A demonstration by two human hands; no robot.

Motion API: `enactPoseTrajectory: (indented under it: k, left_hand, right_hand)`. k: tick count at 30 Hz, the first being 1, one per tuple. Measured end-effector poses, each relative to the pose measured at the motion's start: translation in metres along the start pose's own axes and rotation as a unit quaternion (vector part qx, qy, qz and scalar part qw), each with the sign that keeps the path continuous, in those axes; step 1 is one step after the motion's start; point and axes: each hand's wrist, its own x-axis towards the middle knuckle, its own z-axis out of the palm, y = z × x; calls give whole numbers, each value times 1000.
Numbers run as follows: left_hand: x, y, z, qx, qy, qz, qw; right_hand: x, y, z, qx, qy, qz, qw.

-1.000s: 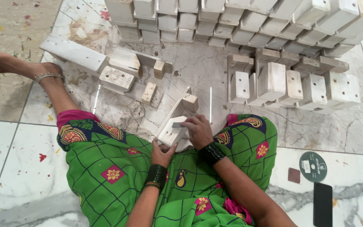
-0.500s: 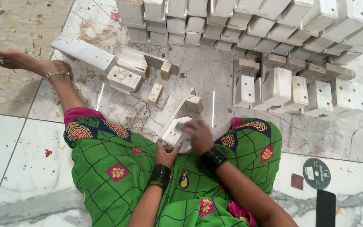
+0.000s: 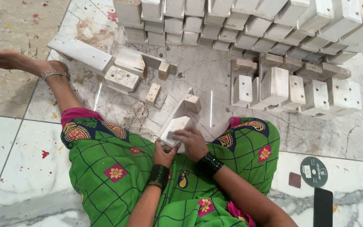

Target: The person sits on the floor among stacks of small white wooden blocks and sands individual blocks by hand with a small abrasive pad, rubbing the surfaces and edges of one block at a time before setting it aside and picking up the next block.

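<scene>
A long white plank [image 3: 80,51] lies at the far left near the bare foot [image 3: 11,61], then a drilled wooden block [image 3: 121,78] and a small offcut [image 3: 152,93]. Stacked white blocks [image 3: 248,21] fill the top, with a standing row of drilled blocks [image 3: 295,90] to the right and a green disc [image 3: 314,171] on the marble floor [image 3: 13,168]. The left hand [image 3: 164,153] grips the white block [image 3: 174,128] from below, fingers closed on it, over the lap. The right hand [image 3: 194,142] presses flat on its top face. Against half a second earlier, the right hand sits slightly lower on the block.
</scene>
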Motion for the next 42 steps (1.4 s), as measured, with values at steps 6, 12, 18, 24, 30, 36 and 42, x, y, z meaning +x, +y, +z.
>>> enactPoseTrajectory:
  k: [6,12,18,24,30,36,42]
  left_hand:
    - [-2,-6,0,34,11,25,999]
    - [-6,0,-5,121,23,18,992]
    - [-8,1,-6,223,31,38,974]
    - [-10,-9,-10,255,66,131,956]
    - [-12,-6,-14,256,49,96,960]
    - [-8,-4,-15,267,41,85,959]
    - [-7,-11,-16,279,38,84,956]
  right_hand:
    - [25,35,-11,-30,28,83,996]
    - [68,97,-53,-40,148,134,979]
    - [90,113,-51,-114,68,82,988]
    - [63,71,-5,-38,-44,30,998]
    - [78,103,-22,48,25,196,979]
    - [81,111,-21,-29,39,236,971]
    - [59,78,-2,187,-29,76,979]
